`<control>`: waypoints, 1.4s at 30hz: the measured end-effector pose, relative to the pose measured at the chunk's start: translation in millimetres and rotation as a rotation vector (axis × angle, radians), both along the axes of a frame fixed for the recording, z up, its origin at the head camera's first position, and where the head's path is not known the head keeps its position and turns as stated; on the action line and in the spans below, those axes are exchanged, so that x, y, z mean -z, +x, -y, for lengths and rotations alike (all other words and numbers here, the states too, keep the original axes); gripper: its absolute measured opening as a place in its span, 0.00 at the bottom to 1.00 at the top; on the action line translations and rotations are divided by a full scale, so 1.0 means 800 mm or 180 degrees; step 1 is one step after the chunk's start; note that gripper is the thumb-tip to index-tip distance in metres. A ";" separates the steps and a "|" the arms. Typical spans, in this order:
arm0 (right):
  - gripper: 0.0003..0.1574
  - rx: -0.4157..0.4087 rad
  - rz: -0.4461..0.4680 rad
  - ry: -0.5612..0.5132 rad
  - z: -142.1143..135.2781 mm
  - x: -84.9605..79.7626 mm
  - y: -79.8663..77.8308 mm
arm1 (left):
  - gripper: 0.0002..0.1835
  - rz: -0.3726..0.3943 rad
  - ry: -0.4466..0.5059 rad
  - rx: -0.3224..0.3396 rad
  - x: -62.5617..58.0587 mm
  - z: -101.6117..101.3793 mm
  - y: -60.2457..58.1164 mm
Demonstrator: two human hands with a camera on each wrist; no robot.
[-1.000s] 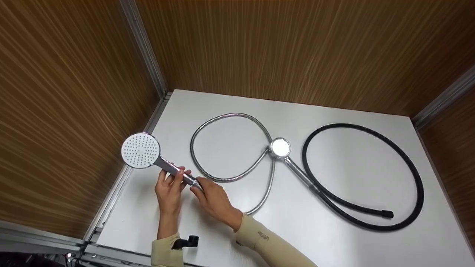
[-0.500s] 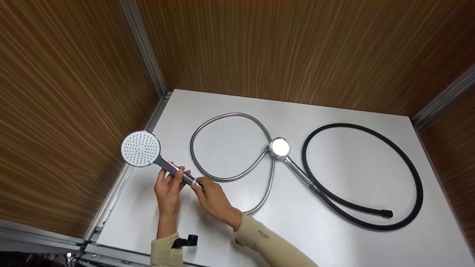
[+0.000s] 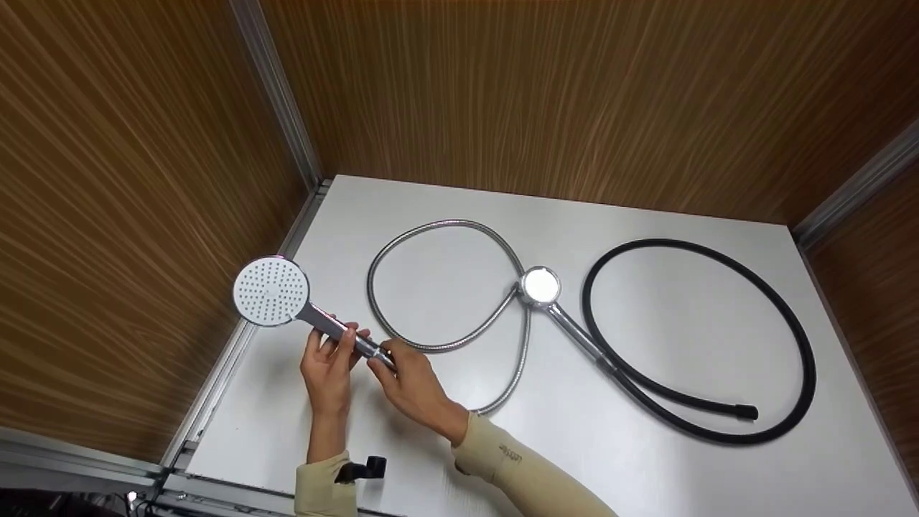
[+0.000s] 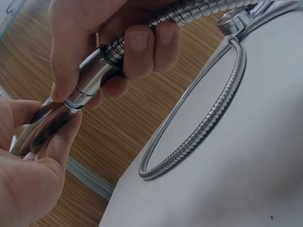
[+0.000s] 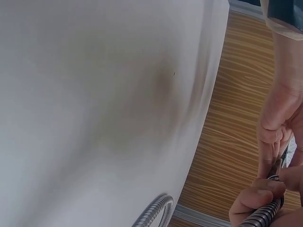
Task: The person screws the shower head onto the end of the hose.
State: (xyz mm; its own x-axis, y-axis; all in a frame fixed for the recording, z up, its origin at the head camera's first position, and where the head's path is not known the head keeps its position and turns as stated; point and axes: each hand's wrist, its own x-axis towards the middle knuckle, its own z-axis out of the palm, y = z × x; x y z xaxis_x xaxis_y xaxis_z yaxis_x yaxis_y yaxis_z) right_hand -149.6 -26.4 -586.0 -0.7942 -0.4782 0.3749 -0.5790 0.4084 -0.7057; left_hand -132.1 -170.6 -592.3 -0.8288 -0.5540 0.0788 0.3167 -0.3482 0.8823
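A large round shower head [image 3: 271, 291] with a white, nozzle-dotted face is held up at the table's left side. My left hand [image 3: 328, 373] grips its chrome handle [image 3: 330, 327], thumb along the near side. The right hand [image 3: 416, 388] grips the chrome end nut [image 4: 92, 71] of a ribbed steel hose, its fingers wrapped around nut and hose. In the left wrist view, nut and handle end line up, with a narrow pale ring [image 4: 73, 105] showing at the joint. From the right hand the steel hose [image 3: 459, 222] loops across the table, partly hidden by the right forearm.
A smaller chrome shower head [image 3: 540, 286] lies mid-table over the steel hose. A black hose [image 3: 804, 359] runs from its handle in a wide loop on the right. Wood-patterned panels [image 3: 531, 100] border the white table [image 3: 689, 474] at the back and sides.
The right fingers shift slightly around the hose nut. The left hand and the large shower head stay almost in place; the things on the table lie as before.
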 end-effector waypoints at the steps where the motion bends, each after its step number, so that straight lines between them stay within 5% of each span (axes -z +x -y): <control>1: 0.12 0.0007 -0.0019 0.0018 0.000 -0.001 0.000 | 0.22 -0.0004 0.0018 0.0003 -0.001 0.000 0.000; 13: 0.14 -0.0030 0.0002 0.0068 0.001 -0.003 0.000 | 0.20 0.0014 0.0118 0.0009 -0.003 0.000 0.001; 24: 0.18 -0.0065 0.0257 -0.0261 0.000 0.001 0.000 | 0.18 -0.0006 0.0143 0.0008 -0.003 0.000 -0.001; 42: 0.13 -0.0025 0.0021 -0.0050 -0.001 -0.001 0.000 | 0.18 -0.0089 0.0200 0.0051 -0.003 0.000 0.000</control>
